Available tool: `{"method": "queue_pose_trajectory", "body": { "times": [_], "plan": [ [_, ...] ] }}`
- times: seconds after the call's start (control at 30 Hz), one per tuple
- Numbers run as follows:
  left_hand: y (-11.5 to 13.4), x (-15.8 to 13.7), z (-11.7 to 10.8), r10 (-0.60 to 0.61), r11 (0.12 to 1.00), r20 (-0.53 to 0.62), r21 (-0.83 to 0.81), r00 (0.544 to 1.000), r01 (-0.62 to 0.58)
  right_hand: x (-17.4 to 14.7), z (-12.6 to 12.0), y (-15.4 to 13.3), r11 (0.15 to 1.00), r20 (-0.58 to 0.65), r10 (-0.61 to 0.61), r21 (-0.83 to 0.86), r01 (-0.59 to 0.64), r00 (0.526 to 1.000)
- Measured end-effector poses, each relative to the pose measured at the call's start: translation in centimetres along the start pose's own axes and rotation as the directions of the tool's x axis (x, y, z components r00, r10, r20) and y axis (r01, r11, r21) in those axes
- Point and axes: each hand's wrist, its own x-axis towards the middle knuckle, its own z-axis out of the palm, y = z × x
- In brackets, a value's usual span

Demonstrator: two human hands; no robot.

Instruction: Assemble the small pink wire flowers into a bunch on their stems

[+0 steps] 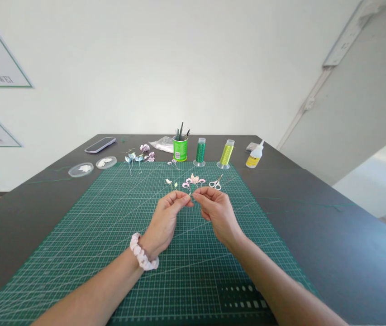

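Near the middle of the mat (179, 290), the left hand (166, 219) and right hand (219, 213) meet, fingertips almost touching. The fingers of both are pinched together on a thin piece (190, 194), too small to make out fully. Pink flowers (194, 179) show just beyond the fingertips; whether their stems run into the grip cannot be told. A pale sprig (169, 181) lies to their left, and scissors (215, 184) lie close on the right, handles toward the right hand. Open mat spreads between the forearms, and on the left it runs out to its slanting edge; the right forearm crosses toward the near right corner. Along the far edge stand the can (180, 150), green spool (200, 151) and yellow spool (226, 155), with blue flowers (139, 159) near the far left corner. Outside the mat, on the dark bench (321, 258), two dishes (106, 162) and a phone (100, 145) occupy the left, a glue bottle (254, 157) the right. Wide bench surface extends past both side edges, crossed on the right by loose thread (315, 206).
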Motion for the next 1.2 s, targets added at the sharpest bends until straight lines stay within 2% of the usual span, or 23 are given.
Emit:
{"method": "queue_pose_trajectory", "body": {
  "times": [0.23,0.57,0.8,1.2],
  "plan": [
    [-0.02,0.17,-0.03,-0.086,0.987,0.048,-0.133,0.995,0.092,-0.04,0.00,-0.07,1.000,-0.001,0.005,0.004,-0.005,1.000],
    [0.46,0.07,0.16,-0.194,0.960,0.084,-0.191,0.977,0.207,-0.07,0.00,-0.17,1.000,0.004,0.007,0.004,-0.007,1.000],
    [0.31,0.02,-0.08,-0.262,0.912,0.133,-0.288,0.956,0.291,-0.14,0.02,-0.29,1.000,0.012,0.013,0.011,-0.013,1.000],
    [0.24,0.04,-0.08,-0.270,0.895,0.159,-0.323,0.950,0.308,-0.14,-0.01,-0.23,1.000,0.012,0.010,0.021,-0.010,1.000]
  ]
}}
